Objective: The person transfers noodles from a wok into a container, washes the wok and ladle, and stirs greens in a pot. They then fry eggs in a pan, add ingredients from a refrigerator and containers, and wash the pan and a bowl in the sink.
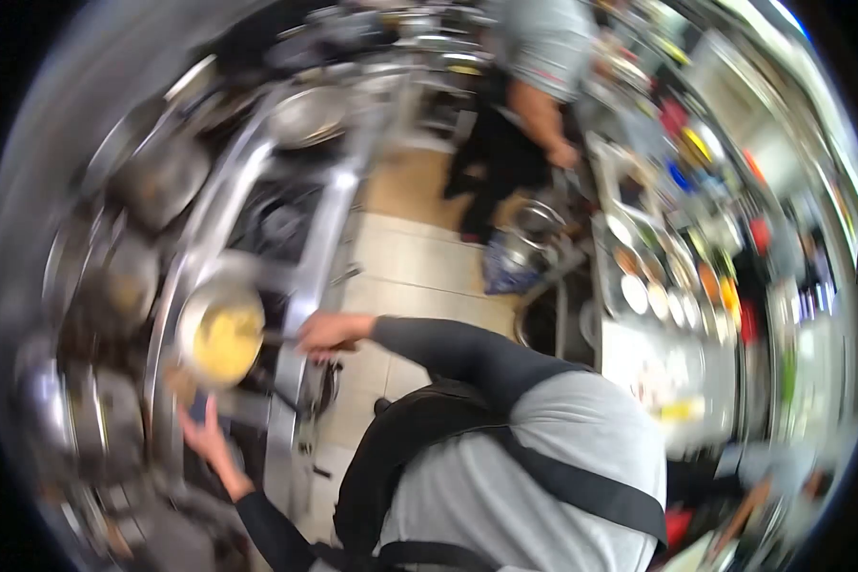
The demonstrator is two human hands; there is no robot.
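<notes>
A round metal pan (189,319) with yellow food (227,345) in it is over the stove, its handle (281,337) pointing at me. My right hand (334,334) is closed round the end of that handle. Just beside the pan, my left hand (205,439) reaches over the stove with thumb and fingers spread. It holds nothing that I can see. Between this hand and the pan is a blurred brownish shape (179,383) that I cannot make out.
Stove burners (281,224) run along the steel range, with another pan (310,116) farther up. Several pans hang or stand along the wall (162,181). A co-worker (543,57) stands by a counter with several food containers (639,286). Another person (772,477) is at lower right.
</notes>
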